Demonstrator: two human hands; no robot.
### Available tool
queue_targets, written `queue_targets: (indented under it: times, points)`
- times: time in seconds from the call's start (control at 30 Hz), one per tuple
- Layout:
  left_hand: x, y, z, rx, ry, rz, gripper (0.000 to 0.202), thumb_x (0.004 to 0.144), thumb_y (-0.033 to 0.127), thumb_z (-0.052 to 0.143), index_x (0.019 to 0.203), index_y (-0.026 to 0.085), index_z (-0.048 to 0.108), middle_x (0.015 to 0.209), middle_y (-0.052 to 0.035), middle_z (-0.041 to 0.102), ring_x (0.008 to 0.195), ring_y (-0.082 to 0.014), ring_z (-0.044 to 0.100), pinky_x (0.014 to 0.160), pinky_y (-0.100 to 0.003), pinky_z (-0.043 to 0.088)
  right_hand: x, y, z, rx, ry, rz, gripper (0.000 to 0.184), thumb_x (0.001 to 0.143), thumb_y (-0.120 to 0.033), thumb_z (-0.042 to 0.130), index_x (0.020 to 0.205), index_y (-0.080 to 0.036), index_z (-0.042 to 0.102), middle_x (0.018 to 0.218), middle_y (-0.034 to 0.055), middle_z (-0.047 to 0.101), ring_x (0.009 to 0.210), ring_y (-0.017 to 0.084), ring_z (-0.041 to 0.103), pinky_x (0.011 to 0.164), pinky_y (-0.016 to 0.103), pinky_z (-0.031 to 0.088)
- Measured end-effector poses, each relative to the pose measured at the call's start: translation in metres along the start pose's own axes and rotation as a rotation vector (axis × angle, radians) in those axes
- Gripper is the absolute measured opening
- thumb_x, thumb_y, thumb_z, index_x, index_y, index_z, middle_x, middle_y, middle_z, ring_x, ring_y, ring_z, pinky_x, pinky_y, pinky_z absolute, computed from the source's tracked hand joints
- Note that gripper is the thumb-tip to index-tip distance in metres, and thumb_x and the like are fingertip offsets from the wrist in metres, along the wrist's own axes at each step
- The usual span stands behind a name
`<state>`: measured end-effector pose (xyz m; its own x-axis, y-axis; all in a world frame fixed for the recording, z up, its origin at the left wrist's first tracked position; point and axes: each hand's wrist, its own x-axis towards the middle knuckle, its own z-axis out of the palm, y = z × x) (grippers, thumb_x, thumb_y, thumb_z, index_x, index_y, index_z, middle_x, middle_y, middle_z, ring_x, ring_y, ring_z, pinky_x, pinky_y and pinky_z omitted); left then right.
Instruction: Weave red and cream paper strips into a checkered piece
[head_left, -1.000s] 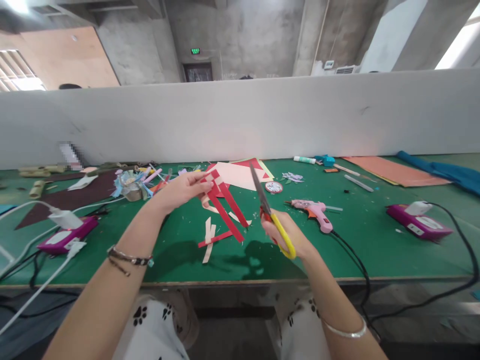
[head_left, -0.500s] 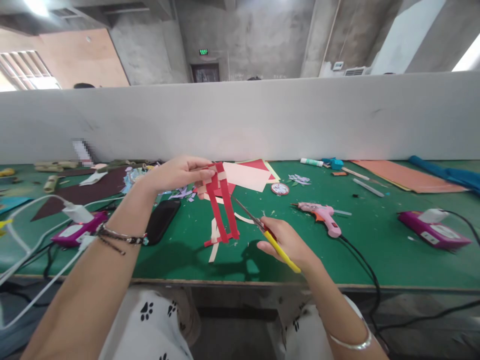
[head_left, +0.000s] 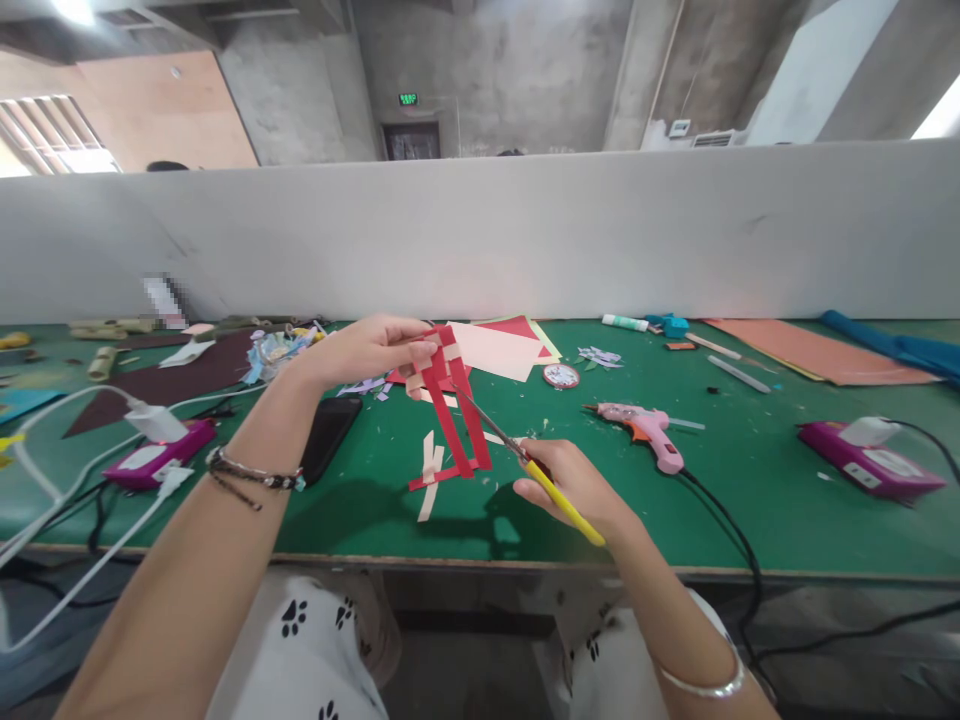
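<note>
Between the thumb and fingers of my left hand [head_left: 394, 350] are red paper strips [head_left: 452, 425], woven with short cream strips near the top and hanging down over the table. My right hand [head_left: 574, 485] grips yellow-handled scissors [head_left: 555, 492], whose blades point up and left. The blade tips overlap the right-hand red strip in the picture; whether they touch it I cannot tell. Cream paper strips [head_left: 430, 490] and another red strip lie on the table below. Behind my left hand is a pale pink paper sheet [head_left: 495, 350].
A pink glue gun [head_left: 645, 428] lies at right, its black cord running off the front edge. A black phone [head_left: 328, 440] is by my left forearm. Purple power strips [head_left: 161, 455] with cables sit at left and right. A grey partition [head_left: 480, 240] stands behind the green table.
The lower ends of the red strips have swung right, nearer the scissors. My left hand has shifted slightly right. My right hand and the scissors have barely moved.
</note>
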<state>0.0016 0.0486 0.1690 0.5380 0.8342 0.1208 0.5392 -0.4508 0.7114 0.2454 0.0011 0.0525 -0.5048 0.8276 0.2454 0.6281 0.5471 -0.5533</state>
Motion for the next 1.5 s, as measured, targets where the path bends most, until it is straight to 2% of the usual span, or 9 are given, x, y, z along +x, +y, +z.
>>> queue_targets:
  times: [0.13,0.3,0.47,0.57,0.77,0.93,1.1,1.5]
  points:
    - [0.0007,-0.0021,-0.0003,-0.015,-0.002,0.024,0.026,0.076,0.040,0.048,0.070,0.019,0.062,0.053,0.0000,0.061,0.050,-0.0112,0.055,0.050,-0.020,0.039,0.0001,0.0006,0.0004,0.001,-0.010,0.011,0.049,0.072,-0.067,0.034,0.062,-0.019,0.035,0.054,-0.0044,0.034,0.049,0.008,0.025,0.049,0.022,0.020]
    - [0.0012,-0.0007,-0.0030,-0.036,0.011,-0.036,0.026,0.074,0.039,0.051,0.067,0.017,0.062,0.055,-0.0014,0.061,0.051,-0.0118,0.055,0.050,-0.021,0.040,-0.0002,0.0007,-0.0009,-0.007,-0.045,0.006,0.051,0.074,-0.067,0.029,0.063,-0.018,0.038,0.055,-0.0032,0.037,0.049,0.009,0.028,0.049,0.022,0.022]
    - [0.0005,0.0052,-0.0051,-0.100,-0.008,-0.119,0.024,0.073,0.037,0.052,0.067,0.017,0.062,0.057,-0.0016,0.062,0.051,-0.0110,0.055,0.048,-0.019,0.039,-0.0014,-0.0002,-0.0004,-0.033,-0.103,-0.012,0.048,0.076,-0.063,0.032,0.081,-0.017,0.045,0.067,0.0023,0.048,0.057,0.013,0.039,0.054,0.024,0.031]
    - [0.0009,0.0063,-0.0061,-0.132,-0.040,-0.152,0.023,0.072,0.038,0.053,0.071,0.017,0.063,0.060,-0.0023,0.064,0.053,-0.0126,0.058,0.049,-0.019,0.040,-0.0018,-0.0009,0.0007,-0.039,-0.122,-0.009,0.045,0.075,-0.061,0.037,0.084,-0.017,0.044,0.069,0.0033,0.050,0.059,0.014,0.041,0.056,0.025,0.033]
    - [0.0028,0.0047,-0.0078,-0.099,-0.034,-0.141,0.022,0.070,0.037,0.056,0.063,0.018,0.063,0.058,-0.0009,0.063,0.050,-0.0108,0.055,0.047,-0.018,0.039,-0.0014,-0.0020,-0.0006,-0.049,-0.093,0.013,0.046,0.074,-0.064,0.036,0.077,-0.018,0.043,0.063,0.0003,0.047,0.053,0.011,0.036,0.052,0.024,0.028]
    - [0.0048,0.0031,-0.0068,-0.092,-0.071,-0.139,0.023,0.072,0.038,0.054,0.070,0.018,0.065,0.067,-0.0031,0.065,0.055,-0.0123,0.058,0.055,-0.021,0.044,-0.0005,-0.0035,-0.0016,-0.018,-0.091,0.023,0.052,0.070,-0.070,0.033,0.067,-0.019,0.037,0.058,-0.0023,0.041,0.050,0.009,0.030,0.049,0.022,0.023]
    - [0.0054,0.0044,-0.0044,-0.108,-0.064,-0.168,0.024,0.073,0.038,0.053,0.069,0.017,0.065,0.067,-0.0045,0.066,0.052,-0.0123,0.058,0.055,-0.022,0.045,0.0002,-0.0025,-0.0001,-0.005,-0.080,0.017,0.056,0.070,-0.073,0.026,0.065,-0.018,0.037,0.056,-0.0025,0.039,0.050,0.009,0.028,0.048,0.022,0.022]
    - [0.0051,-0.0033,-0.0047,-0.141,-0.045,-0.213,0.024,0.068,0.041,0.056,0.071,0.018,0.063,0.065,-0.0036,0.067,0.049,-0.0119,0.056,0.056,-0.024,0.046,-0.0003,-0.0013,0.0013,-0.030,-0.047,0.046,0.050,0.072,-0.067,0.033,0.058,-0.019,0.034,0.052,-0.0039,0.035,0.049,0.008,0.023,0.046,0.022,0.019]
